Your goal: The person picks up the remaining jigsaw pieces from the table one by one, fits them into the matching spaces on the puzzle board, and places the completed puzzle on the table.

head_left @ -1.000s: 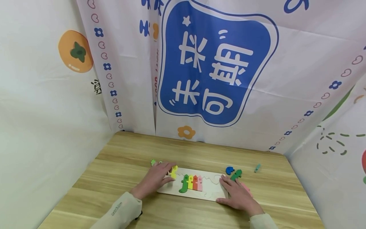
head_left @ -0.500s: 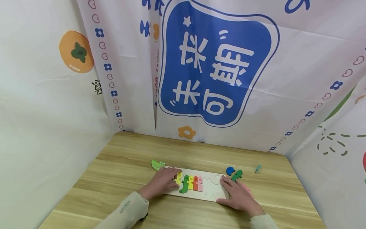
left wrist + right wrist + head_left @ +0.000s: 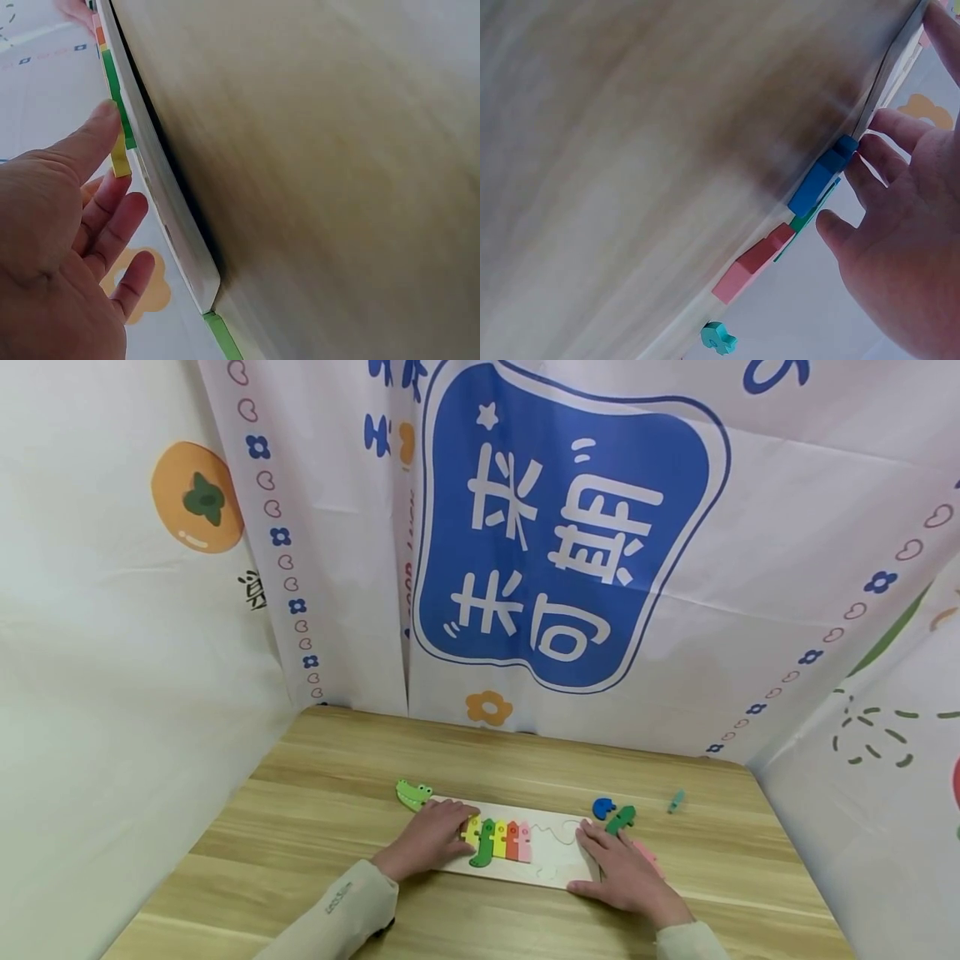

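Left hand: the left hand (image 3: 431,837) pinches the yellow piece (image 3: 119,154) between thumb and forefinger, its other fingers loosely bent.
Yellow piece: at the left end of the coloured row, beside the footed green piece (image 3: 486,843); whether their edges interlock cannot be told.
Row: rightward from the green follow a second yellow piece (image 3: 500,839), an orange-red piece (image 3: 512,841) and a light pink piece (image 3: 525,843), side by side on the pale board (image 3: 558,868).
Right hand: the right hand (image 3: 621,864) lies with fingers spread against the board's right end, pinching nothing.
Loose pieces: a blue piece (image 3: 602,808) and a dark green piece (image 3: 622,819) sit just beyond the right fingers; a pink piece (image 3: 650,857) is partly hidden behind that hand; a teal piece (image 3: 677,801) lies farther right on the desk (image 3: 300,835).
Crocodile head: the crocodile head (image 3: 412,793) lies by the board's far-left corner.
Risk at the join: pressed crooked, the held piece could ride up on the green one or shove the row rightward.
Risk at the board: with too little bracing from the right hand, a sideways push might slide it.
Risk beyond: straying right fingers could knock the blue piece.
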Tool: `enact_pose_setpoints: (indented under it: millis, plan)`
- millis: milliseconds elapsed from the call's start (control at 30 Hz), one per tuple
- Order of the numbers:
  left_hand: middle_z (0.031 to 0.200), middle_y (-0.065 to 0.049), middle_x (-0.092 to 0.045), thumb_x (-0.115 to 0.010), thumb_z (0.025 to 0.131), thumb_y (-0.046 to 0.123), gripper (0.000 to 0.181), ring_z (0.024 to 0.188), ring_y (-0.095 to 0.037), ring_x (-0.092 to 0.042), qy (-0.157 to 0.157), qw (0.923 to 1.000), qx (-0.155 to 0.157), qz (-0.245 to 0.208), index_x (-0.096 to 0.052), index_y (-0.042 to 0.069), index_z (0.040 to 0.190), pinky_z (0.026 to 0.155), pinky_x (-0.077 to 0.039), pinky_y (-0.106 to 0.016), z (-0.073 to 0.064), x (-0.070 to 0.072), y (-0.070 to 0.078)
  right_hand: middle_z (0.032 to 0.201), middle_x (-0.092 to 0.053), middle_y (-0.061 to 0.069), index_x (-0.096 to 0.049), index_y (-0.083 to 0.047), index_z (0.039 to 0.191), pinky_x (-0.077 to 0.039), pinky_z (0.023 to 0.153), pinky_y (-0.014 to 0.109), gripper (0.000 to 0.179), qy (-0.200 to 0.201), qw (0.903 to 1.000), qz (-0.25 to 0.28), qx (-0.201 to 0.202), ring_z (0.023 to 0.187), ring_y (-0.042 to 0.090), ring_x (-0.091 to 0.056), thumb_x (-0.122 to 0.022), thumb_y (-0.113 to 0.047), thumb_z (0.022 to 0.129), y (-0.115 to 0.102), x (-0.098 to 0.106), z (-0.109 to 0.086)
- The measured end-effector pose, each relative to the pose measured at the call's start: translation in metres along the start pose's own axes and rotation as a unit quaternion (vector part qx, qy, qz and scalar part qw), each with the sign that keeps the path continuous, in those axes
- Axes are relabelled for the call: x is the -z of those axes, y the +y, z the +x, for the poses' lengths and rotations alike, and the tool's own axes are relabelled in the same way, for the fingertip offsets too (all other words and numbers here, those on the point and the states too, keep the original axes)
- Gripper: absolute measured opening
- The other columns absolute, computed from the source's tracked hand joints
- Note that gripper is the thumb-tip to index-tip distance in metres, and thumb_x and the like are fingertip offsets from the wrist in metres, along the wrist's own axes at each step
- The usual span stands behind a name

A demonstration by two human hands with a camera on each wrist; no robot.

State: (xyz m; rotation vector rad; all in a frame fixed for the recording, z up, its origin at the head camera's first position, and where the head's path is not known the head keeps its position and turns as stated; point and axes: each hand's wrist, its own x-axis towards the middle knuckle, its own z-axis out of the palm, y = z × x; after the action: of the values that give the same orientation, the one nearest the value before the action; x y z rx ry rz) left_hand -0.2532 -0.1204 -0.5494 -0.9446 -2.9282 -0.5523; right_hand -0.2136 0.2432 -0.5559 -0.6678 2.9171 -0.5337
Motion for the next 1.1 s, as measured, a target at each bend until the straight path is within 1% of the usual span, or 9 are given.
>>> enact_pose_setpoints:
  millis: [133, 333, 433, 533, 733, 900, 1100]
  plan:
    - [0.088, 0.011, -0.059, -0.079, 0.092, 0.039, 0.058, 0.089, -0.007, -0.052, -0.001, 1.0000, 0.003, -0.007, -0.063, 0.008, 0.138, 0.095, -0.046, -0.043, 0.0011, 0.0002, 0.0007, 0.162, -0.043, 0.018, -0.049, -0.002, 0.153, -0.025, 0.118, 0.070, 0.096, 0.002, 1.0000, -0.003, 0.000, 0.147, 0.044, -0.041, -0.069, -0.069, 0.087, -0.0003, 0.0007, -0.0008]
    - [0.088, 0.011, -0.058, -0.079, 0.091, 0.038, 0.056, 0.088, -0.006, -0.050, -0.010, 0.9998, 0.008, -0.018, -0.064, 0.009, 0.137, 0.088, -0.043, -0.038, 0.0001, -0.0013, 0.0002, 0.161, -0.044, 0.018, -0.049, -0.002, 0.153, -0.025, 0.118, 0.070, 0.096, 0.003, 1.0000, -0.003, 0.005, 0.146, 0.044, -0.042, -0.068, -0.070, 0.088, -0.0034, -0.0002, -0.0013]
    - [0.088, 0.010, -0.058, -0.079, 0.091, 0.037, 0.055, 0.087, -0.005, -0.049, -0.011, 0.9997, 0.005, -0.023, -0.064, 0.010, 0.137, 0.086, -0.042, -0.037, -0.0004, -0.0022, -0.0001, 0.162, -0.042, 0.018, -0.048, -0.002, 0.153, -0.023, 0.120, 0.070, 0.095, -0.005, 1.0000, 0.006, -0.003, 0.148, 0.044, -0.040, -0.070, -0.067, 0.088, -0.0056, 0.0012, -0.0005]
    - [0.088, 0.010, -0.058, -0.079, 0.091, 0.038, 0.055, 0.087, -0.005, -0.048, -0.010, 0.9995, 0.008, -0.029, -0.064, 0.010, 0.136, 0.086, -0.042, -0.037, 0.0001, -0.0024, 0.0000, 0.163, -0.041, 0.017, -0.047, -0.002, 0.154, -0.022, 0.120, 0.070, 0.094, -0.013, 0.9999, 0.007, -0.008, 0.149, 0.043, -0.039, -0.070, -0.066, 0.088, -0.0073, 0.0032, -0.0001]
    - [0.088, 0.012, -0.056, -0.080, 0.090, 0.038, 0.054, 0.086, -0.006, -0.047, -0.015, 0.9985, 0.024, -0.047, -0.066, 0.012, 0.135, 0.087, -0.041, -0.038, 0.0025, -0.0021, 0.0008, 0.164, -0.040, 0.017, -0.046, -0.002, 0.155, -0.021, 0.121, 0.069, 0.093, -0.020, 0.9997, 0.005, -0.012, 0.150, 0.043, -0.038, -0.071, -0.063, 0.089, -0.0071, 0.0045, -0.0006]
    - [0.087, 0.011, -0.056, -0.080, 0.090, 0.039, 0.052, 0.086, -0.007, -0.046, -0.024, 0.9979, 0.036, -0.048, -0.067, 0.013, 0.134, 0.086, -0.040, -0.037, 0.0036, -0.0017, 0.0014, 0.165, -0.037, 0.018, -0.044, -0.002, 0.156, -0.018, 0.123, 0.069, 0.094, -0.029, 0.9994, 0.011, -0.017, 0.151, 0.043, -0.036, -0.070, -0.063, 0.090, -0.0091, 0.0080, -0.0017]
    - [0.089, 0.011, -0.057, -0.079, 0.092, 0.041, 0.053, 0.089, -0.008, -0.046, -0.033, 0.9974, 0.040, -0.049, -0.067, 0.013, 0.136, 0.088, -0.040, -0.038, 0.0048, -0.0001, 0.0028, 0.166, -0.037, 0.017, -0.044, -0.002, 0.156, -0.018, 0.123, 0.069, 0.095, -0.033, 0.9992, 0.010, -0.023, 0.152, 0.042, -0.035, -0.071, -0.064, 0.089, -0.0089, 0.0095, -0.0026]
